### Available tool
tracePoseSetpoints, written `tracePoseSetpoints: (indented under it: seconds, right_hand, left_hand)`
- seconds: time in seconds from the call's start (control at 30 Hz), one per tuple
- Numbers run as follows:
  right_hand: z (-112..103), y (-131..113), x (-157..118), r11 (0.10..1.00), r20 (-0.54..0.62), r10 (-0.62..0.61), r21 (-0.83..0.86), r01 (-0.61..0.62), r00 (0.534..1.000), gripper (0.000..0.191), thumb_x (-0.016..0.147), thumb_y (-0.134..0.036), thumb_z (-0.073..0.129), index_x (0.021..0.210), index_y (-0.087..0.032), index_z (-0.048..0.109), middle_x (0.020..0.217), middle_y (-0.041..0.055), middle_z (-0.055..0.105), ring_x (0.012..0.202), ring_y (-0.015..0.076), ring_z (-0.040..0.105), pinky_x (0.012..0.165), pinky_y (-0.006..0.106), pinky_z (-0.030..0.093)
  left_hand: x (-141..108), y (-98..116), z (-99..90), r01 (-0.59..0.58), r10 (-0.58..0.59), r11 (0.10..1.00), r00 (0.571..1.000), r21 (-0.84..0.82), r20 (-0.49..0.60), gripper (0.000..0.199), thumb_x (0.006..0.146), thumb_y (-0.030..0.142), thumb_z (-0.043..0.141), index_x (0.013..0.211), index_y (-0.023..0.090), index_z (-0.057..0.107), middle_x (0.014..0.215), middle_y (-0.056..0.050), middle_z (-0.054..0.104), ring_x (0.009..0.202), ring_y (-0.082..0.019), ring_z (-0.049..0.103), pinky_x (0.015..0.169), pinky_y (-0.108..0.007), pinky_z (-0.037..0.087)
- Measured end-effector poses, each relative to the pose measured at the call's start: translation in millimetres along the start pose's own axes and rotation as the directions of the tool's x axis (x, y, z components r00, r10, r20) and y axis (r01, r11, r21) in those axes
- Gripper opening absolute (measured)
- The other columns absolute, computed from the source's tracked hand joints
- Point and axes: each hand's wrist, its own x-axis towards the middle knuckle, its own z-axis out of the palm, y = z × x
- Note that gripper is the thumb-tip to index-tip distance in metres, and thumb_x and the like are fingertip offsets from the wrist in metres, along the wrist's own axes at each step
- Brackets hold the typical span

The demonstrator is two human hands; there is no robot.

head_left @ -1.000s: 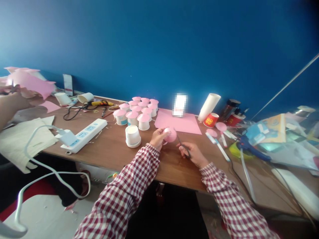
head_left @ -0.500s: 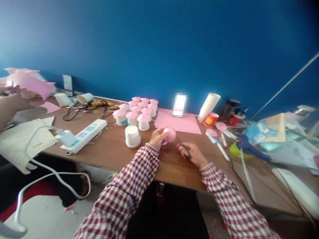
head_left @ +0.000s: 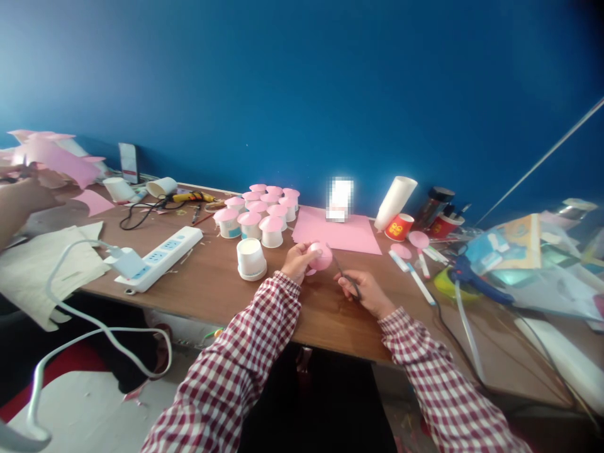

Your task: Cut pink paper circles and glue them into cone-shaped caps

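Note:
Between the thumb and fingers of my left hand [head_left: 298, 261] is a round piece of pink paper [head_left: 323, 257], held just above the table. My right hand [head_left: 367, 292] grips a pair of scissors [head_left: 349, 283], whose blades point up and left at the paper's right edge. Whether the blades touch the paper I cannot tell. Behind my hands lies a flat pink sheet [head_left: 330, 230]. Left of my left hand stands a white paper cup [head_left: 251, 257], upside down. Beyond it, several white cups [head_left: 272, 238] are grouped, topped with pink paper discs [head_left: 249, 218].
A white power strip [head_left: 163, 257] with a plugged-in charger lies at left. At far left, another person's hand [head_left: 28, 195] holds pink paper [head_left: 61, 160]. Markers [head_left: 419, 283], a red cup [head_left: 399, 228], a blue glue gun [head_left: 481, 283] and plastic bags crowd the right.
Almost nothing differs. The pink paper in my left hand has turned very slightly, and the other person's hand at far left has shifted a little.

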Motion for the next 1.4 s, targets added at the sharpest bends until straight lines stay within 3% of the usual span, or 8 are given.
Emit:
tracePoseSetpoints:
  seconds: [0.37, 0.6, 0.9, 1.4]
  right_hand:
    - [-3.9, 2.4, -0.7, 1.0, 0.021, 0.002, -0.027, -0.001, 1.0, 0.039, 0.076, -0.05, 0.057, 0.088, -0.013, 0.063, 0.051, -0.0041, 0.047, 0.047, 0.0081, 0.042, 0.046, 0.022, 0.037]
    - [-6.0, 3.8, -0.1, 0.999, 0.012, 0.013, 0.05, -0.014, 1.0, 0.043, 0.075, -0.05, 0.059, 0.093, -0.012, 0.062, 0.052, -0.0033, 0.05, 0.047, 0.0088, 0.045, 0.046, 0.023, 0.038]
    - [-8.6, 4.5, -1.1, 0.992, 0.085, -0.013, 0.129, 0.002, 0.996, 0.043, 0.077, -0.051, 0.057, 0.094, -0.012, 0.061, 0.056, -0.002, 0.053, 0.049, 0.0089, 0.047, 0.048, 0.022, 0.036]
    - [-8.4, 4.7, -1.7, 0.992, 0.097, 0.005, 0.122, -0.017, 0.995, 0.044, 0.077, -0.052, 0.057, 0.095, -0.012, 0.061, 0.057, -0.0015, 0.053, 0.05, 0.0091, 0.047, 0.046, 0.021, 0.036]
  left_hand:
    - [-2.6, 4.2, -1.8, -0.014, 0.014, 0.999, 1.0, -0.037, 0.023, 0.051, 0.054, 0.026, 0.079, 0.101, 0.014, 0.063, 0.084, -0.005, 0.063, 0.057, -0.01, 0.056, 0.04, -0.016, 0.04]
    - [-4.0, 7.5, -1.9, -0.003, 0.006, 0.998, 0.999, -0.07, 0.045, 0.055, 0.054, 0.025, 0.079, 0.105, 0.013, 0.062, 0.079, -0.005, 0.063, 0.054, -0.01, 0.056, 0.038, -0.017, 0.04]
    - [-4.9, 3.7, -3.1, 0.012, -0.002, 0.998, 0.987, -0.059, 0.158, 0.057, 0.054, 0.025, 0.079, 0.107, 0.016, 0.062, 0.094, -0.008, 0.063, 0.066, -0.012, 0.058, 0.048, -0.018, 0.045]
    - [-1.4, -1.6, -3.7, -0.01, 0.012, 1.0, 0.982, -0.016, 0.189, 0.059, 0.054, 0.028, 0.08, 0.109, 0.016, 0.061, 0.104, -0.01, 0.063, 0.078, -0.016, 0.06, 0.052, -0.02, 0.048]
